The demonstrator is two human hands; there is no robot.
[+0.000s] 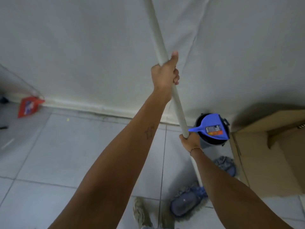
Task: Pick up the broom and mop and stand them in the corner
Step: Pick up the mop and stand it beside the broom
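I hold a mop by its long white handle [158, 40], which slants from the top centre down to the right. My left hand [165, 74] grips the handle high up, thumb raised along it. My right hand [189, 141] grips it lower down. The blue-grey mop head [186, 202] rests on the tiled floor near my feet. A red broom head [28, 107] stands at the far left against the white wall, its thin handle [18, 76] leaning up to the left.
A grey bucket [204, 142] with a blue dustpan [212, 128] on top stands by the wall at right. A cardboard box [270, 151] fills the right side. A blue-grey cloth [226, 164] lies beside the box. My shoes [142, 212] are at the bottom.
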